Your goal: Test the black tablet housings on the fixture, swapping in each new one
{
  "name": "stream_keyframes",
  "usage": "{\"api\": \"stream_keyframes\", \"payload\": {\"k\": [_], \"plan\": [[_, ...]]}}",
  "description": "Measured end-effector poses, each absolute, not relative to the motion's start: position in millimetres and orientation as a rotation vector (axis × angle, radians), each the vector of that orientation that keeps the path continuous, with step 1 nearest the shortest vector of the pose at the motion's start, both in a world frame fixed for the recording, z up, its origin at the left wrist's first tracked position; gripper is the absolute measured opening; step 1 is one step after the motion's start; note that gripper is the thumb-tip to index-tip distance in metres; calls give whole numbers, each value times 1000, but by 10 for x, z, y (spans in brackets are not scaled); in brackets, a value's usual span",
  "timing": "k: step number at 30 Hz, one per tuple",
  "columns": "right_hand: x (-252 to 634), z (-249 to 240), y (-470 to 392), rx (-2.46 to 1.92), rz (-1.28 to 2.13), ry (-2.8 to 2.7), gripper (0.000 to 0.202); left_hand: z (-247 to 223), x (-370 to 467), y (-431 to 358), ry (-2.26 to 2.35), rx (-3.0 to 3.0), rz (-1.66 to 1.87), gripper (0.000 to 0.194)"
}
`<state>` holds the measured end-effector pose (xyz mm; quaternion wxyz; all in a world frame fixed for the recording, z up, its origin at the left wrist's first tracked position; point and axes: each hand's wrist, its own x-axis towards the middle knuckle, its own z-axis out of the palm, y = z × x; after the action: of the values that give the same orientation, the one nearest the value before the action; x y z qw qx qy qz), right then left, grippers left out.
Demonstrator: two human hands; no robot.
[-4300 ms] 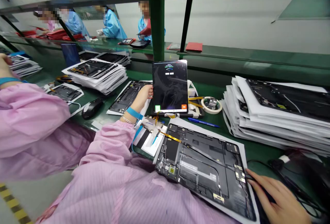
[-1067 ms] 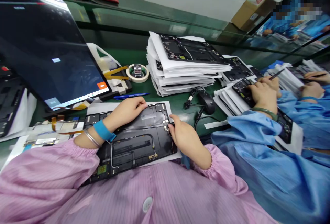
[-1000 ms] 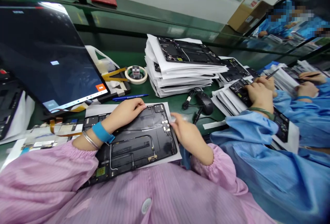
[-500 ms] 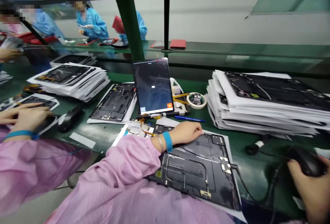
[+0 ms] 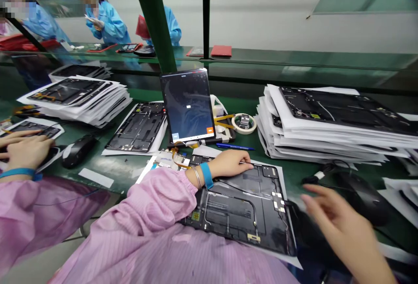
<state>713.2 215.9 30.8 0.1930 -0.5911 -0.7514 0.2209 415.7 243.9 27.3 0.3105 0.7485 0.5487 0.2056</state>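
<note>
An opened black tablet housing (image 5: pixel 235 212) lies on white paper in front of me, its inside facing up. My left hand (image 5: pixel 232 163), with a blue wrist strap (image 5: pixel 206 176) above it, is curled over the housing's far edge. What lies under its fingers is hidden. My right hand (image 5: pixel 339 218) is in the air to the right of the housing, thumb and fingers apart, holding nothing. Near its fingertips, a dark cable (image 5: pixel 291 205) meets the housing's right edge. Beyond that hand sits a black mouse (image 5: pixel 365 197). A lit tablet screen (image 5: pixel 187 105) stands propped up behind the housing.
Tall stacks of tablet parts and paper stand at the right (image 5: pixel 294 138) and left (image 5: pixel 98 103). A tape roll (image 5: pixel 244 123) and blue pen (image 5: pixel 235 147) lie behind the housing. A co-worker's hands (image 5: pixel 26 147) work at the left, near another mouse (image 5: pixel 78 151).
My right hand has let go of the mouse and moved left toward the housing's cable. My left hand stays on the far edge. The whole view has shifted slightly.
</note>
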Motion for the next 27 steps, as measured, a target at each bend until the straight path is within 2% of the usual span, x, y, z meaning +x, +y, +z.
{"api": "stream_keyframes", "payload": {"k": [4,7,10,14,16,19,24,27], "plan": [[6807,321,2194,-1557,1529,-2068,57,252,4134,2456,1436,1946,536,18],[6853,296,2285,-1545,1780,-1911,60,227,4133,2442,1389,1908,567,17],[7065,394,2277,-1539,1615,-1640,52,194,4132,2431,1395,1869,588,18],[7210,618,2075,-1190,1326,-1173,36,157,4122,2444,1392,1866,550,21],[7144,649,1962,-1080,1362,-1223,30,151,4121,2444,1385,1874,538,22],[6964,523,1886,-1232,1312,-1459,19,153,4122,2433,1381,1887,543,25],[6759,221,1963,-1508,1024,-1688,31,168,4120,2426,1387,1894,529,25],[6691,201,1986,-1570,982,-1717,34,180,4119,2424,1392,1889,521,25]]}}
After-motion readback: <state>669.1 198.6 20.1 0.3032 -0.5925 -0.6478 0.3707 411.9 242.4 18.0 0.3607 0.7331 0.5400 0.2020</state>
